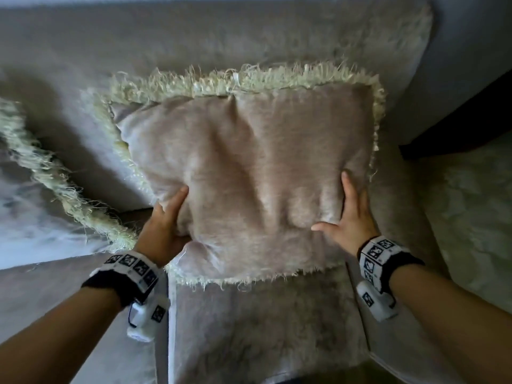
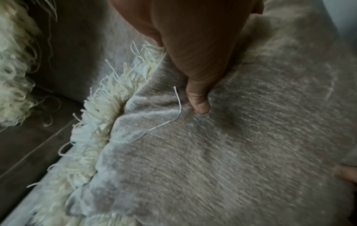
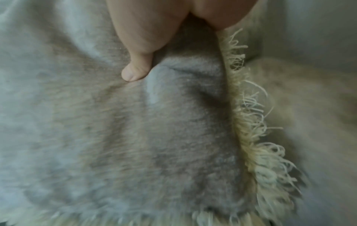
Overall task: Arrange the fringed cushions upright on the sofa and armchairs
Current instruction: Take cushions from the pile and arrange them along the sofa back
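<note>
A beige velvet cushion (image 1: 249, 176) with a cream fringe leans upright against the sofa back (image 1: 194, 37), its lower edge on the seat (image 1: 249, 328). My left hand (image 1: 166, 225) grips its lower left side, thumb (image 2: 199, 104) on the front face (image 2: 231, 152) and fingers hidden behind. My right hand (image 1: 346, 217) presses on the lower right part with straight fingers and the thumb (image 3: 135, 71) spread on the velvet (image 3: 115, 137), next to the side fringe (image 3: 249, 122). A second fringed cushion (image 1: 41, 173) lies slanted at the far left.
The seat cushion in front of me is bare velvet. A pale padded armrest (image 1: 471, 212) rises on the right, with a dark gap (image 1: 457, 120) behind it. The other cushion's fringe (image 2: 13, 76) hangs close to my left hand.
</note>
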`<state>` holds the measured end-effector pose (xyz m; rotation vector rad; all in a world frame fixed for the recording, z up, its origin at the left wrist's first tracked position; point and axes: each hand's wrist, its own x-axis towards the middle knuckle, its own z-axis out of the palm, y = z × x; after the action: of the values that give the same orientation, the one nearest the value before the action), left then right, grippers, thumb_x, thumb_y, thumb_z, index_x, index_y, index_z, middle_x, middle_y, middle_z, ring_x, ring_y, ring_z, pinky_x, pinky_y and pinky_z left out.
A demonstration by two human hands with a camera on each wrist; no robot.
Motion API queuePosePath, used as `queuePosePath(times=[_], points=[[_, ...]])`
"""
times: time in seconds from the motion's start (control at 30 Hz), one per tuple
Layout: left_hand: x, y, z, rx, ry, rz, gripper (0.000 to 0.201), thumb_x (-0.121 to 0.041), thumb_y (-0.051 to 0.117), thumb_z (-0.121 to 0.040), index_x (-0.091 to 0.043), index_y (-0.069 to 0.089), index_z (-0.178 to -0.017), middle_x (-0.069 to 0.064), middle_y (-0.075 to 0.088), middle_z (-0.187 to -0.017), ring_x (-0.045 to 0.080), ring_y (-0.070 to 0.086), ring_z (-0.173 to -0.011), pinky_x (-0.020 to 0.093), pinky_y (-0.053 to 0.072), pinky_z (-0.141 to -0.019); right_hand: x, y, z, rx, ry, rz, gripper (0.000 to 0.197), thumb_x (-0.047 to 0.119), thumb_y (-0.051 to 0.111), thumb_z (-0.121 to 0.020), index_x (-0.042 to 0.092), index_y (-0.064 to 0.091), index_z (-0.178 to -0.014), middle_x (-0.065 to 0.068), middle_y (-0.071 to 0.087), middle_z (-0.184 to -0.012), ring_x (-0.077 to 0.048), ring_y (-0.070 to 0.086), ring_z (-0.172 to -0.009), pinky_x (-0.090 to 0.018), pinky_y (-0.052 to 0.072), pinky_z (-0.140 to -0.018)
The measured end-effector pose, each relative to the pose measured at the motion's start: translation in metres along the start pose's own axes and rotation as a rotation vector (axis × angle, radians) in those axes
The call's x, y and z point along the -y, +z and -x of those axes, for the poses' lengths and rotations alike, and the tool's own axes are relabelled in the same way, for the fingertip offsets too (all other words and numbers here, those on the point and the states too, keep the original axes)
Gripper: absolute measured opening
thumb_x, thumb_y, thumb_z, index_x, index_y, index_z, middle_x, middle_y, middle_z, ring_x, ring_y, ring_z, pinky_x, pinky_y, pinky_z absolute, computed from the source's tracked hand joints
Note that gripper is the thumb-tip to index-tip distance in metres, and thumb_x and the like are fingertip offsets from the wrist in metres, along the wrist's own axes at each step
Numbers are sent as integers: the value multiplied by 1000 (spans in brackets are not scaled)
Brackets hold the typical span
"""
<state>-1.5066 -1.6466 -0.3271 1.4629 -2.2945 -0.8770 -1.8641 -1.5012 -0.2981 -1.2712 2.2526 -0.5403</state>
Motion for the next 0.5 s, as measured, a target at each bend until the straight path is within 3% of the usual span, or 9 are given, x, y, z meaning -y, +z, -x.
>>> queuePosePath(times=[0.1,0.23,0.3,0.4,0.5], points=[[-2,-16,-24,-113,21,-59,119,1,89,-55,-43,17,-140,38,45,-113,60,57,-79,59,51,-73,20,-5,-32,-71,-91,-7,127,37,87,-68,72,-20,-127,-13,-3,-163,-27,2,-149,-50,18,-119],[14,-9,-47,-195,-33,-133,117,5,85,-58,-42,15,-139,51,34,-128,70,51,-89,63,50,-77,22,20,-64,-191,-139,-66,124,25,89,-67,65,-7,-134,-19,0,-160,-35,13,-148,-48,27,-117],[25,8,-54,-198,-12,-152,114,7,85,-56,-37,19,-138,59,32,-122,73,51,-86,63,51,-74,12,40,-75,-243,-168,-69,122,15,87,-68,59,-4,-136,-18,4,-159,-37,19,-146,-52,35,-112],[48,32,-60,-117,54,-220,107,9,86,-49,-23,29,-134,53,49,-95,58,56,-63,58,52,-60,-12,70,-86,-301,-226,-15,112,3,83,-68,47,5,-135,-24,14,-153,-44,35,-134,-57,46,-99],[71,49,-59,-92,82,-295,96,8,81,-52,-18,33,-130,38,56,-80,44,53,-57,51,49,-53,-34,96,-87,-282,-216,15,111,-1,83,-66,45,5,-130,-33,21,-145,-50,45,-121,-58,52,-87]])
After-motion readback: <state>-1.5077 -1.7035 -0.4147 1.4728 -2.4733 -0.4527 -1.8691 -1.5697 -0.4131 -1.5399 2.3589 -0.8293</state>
